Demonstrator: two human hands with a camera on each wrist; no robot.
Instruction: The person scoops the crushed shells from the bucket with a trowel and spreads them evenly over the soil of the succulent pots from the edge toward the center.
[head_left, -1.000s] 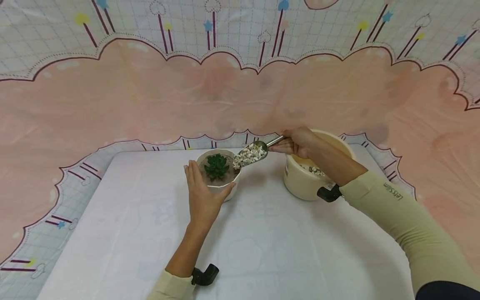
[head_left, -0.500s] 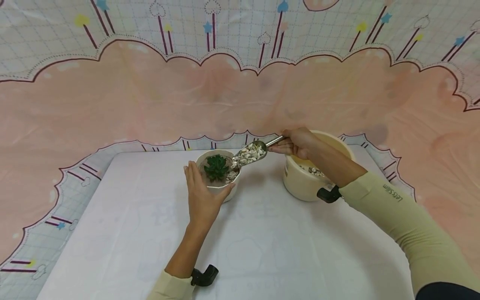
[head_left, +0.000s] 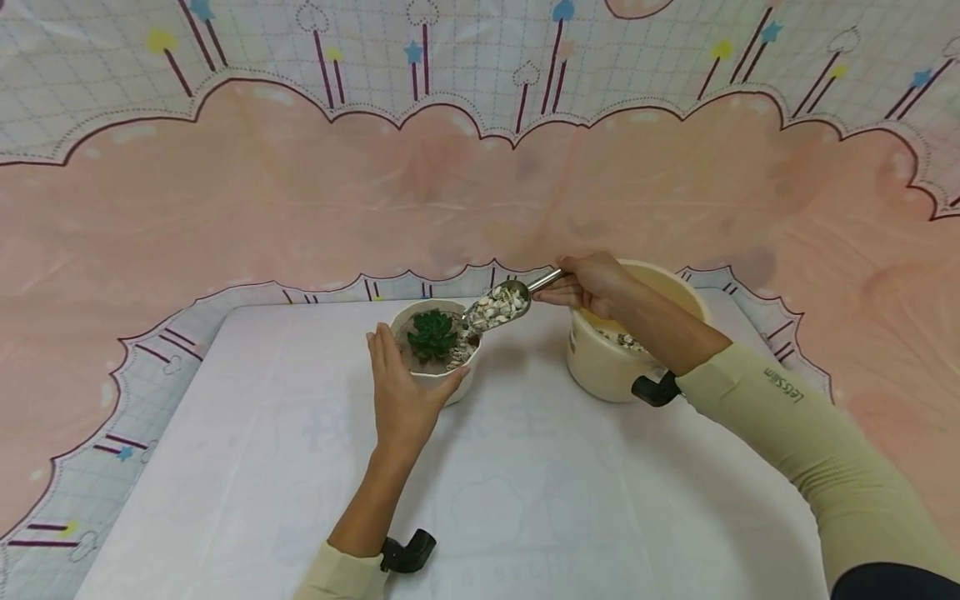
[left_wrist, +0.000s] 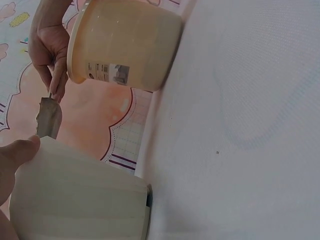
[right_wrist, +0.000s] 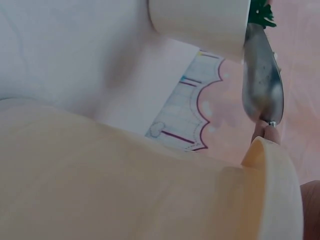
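Observation:
My left hand (head_left: 405,400) holds the white flowerpot (left_wrist: 80,195), its fingers along the left side and its thumb near the front rim. A green succulent (head_left: 432,336) grows in the pot's grey soil. Whitish stone chips (head_left: 461,354) lie along the right side of that soil. My right hand (head_left: 596,283) grips the handle of a metal scoop (right_wrist: 264,75) heaped with more chips (head_left: 497,307). The scoop's tip is tilted down over the pot's right rim.
A cream bucket (head_left: 603,371) stands to the right, under my right forearm, with more stone chips (head_left: 626,342) inside. The pot and bucket stand on a white-covered table (head_left: 525,483). Behind the table hangs a pink patterned cloth (head_left: 375,200).
Stone chips have fallen from the scoop onto the right side of the soil, where it was mostly bare. The scoop has shifted slightly left. My left hand stays on the pot.

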